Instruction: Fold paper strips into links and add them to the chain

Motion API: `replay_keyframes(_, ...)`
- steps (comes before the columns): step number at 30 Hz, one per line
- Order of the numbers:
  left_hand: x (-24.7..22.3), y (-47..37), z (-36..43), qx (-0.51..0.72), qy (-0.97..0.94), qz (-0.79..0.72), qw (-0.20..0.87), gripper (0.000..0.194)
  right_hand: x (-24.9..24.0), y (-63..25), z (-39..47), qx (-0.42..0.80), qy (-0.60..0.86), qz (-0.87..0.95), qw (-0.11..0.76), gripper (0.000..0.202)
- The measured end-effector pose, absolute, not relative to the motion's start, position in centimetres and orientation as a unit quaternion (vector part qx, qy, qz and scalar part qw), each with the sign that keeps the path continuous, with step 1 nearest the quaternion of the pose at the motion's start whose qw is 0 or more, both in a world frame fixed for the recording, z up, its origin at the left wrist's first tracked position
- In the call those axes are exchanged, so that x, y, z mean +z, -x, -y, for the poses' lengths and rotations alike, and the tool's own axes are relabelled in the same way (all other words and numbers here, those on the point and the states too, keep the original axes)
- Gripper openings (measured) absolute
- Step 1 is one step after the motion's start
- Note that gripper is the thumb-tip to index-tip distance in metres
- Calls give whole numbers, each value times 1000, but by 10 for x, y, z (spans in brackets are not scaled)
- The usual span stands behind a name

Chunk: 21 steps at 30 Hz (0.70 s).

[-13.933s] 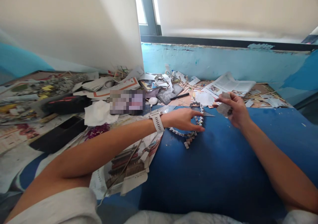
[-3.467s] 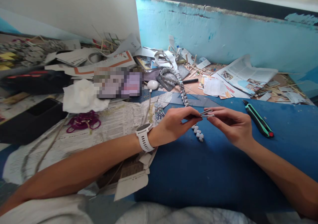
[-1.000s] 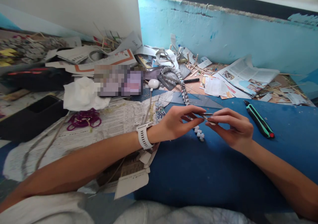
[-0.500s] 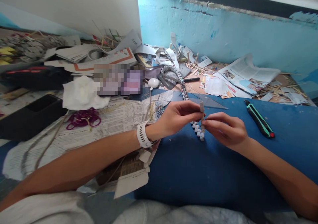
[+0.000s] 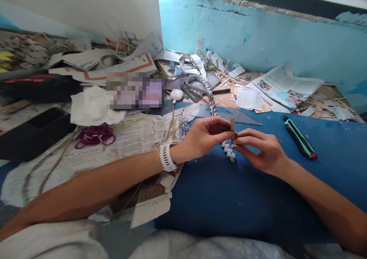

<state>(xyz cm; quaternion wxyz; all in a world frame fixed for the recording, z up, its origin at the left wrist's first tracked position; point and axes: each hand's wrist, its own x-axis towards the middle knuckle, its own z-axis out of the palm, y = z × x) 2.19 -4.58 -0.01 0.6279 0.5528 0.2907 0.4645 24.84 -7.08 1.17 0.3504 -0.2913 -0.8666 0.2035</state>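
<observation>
Between my hands is a narrow strip of printed paper [image 5: 232, 123], held upright over the blue tabletop. My left hand [image 5: 205, 138], with a white watch band [image 5: 167, 156] at its wrist, pinches the strip between thumb and fingers from the left. From the right, the fingertips of my right hand [image 5: 263, 150] pinch its lower part, which they mostly cover. A folded-paper zigzag chain [image 5: 228, 152] lies just beneath and behind my hands. It runs back past them to a coil at the rear. Whether the strip joins the chain I cannot tell.
A green-and-black utility knife [image 5: 299, 136] lies on the right. Behind my hands is a clear set square [image 5: 243, 116]. Newspaper [image 5: 137, 136], purple string [image 5: 96, 135], a black case [image 5: 37, 132] and crumpled tissue [image 5: 96, 106] lie left. Paper scraps and thin sticks [image 5: 225, 77] line the wall.
The fingers of my right hand have shifted slightly on the strip, and less of its lower end shows. My left hand keeps its pinch. The chain lies as before.
</observation>
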Motion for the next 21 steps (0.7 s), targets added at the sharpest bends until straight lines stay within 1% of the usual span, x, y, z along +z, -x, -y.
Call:
replay_keyframes(4, 2, -23, 47, 464, -548, -293, 631, 29, 17, -244, 75, 245, 297, 844, 373, 22)
replay_keyframes(6, 3, -23, 48, 470, -545, -301, 626, 30, 18, -242, 77, 263, 312, 830, 381, 17)
replay_keyframes(9, 4, -25, 49, 479, -537, -298, 627, 29, 18, -240, 78, 289, 382, 783, 396, 7)
replay_keyframes(11, 5, -25, 50, 482, -529, -289, 636, 28, 18, -240, 79, 298, 425, 749, 411, 4)
replay_keyframes(16, 7, -26, 52, 486, -517, -278, 647, 24, 14, -239, 80, 315, 438, 714, 446, 7)
replay_keyframes(21, 6, -25, 52, 491, -537, -272, 630, 22, 13, -238, 81, 311, 463, 687, 467, 12)
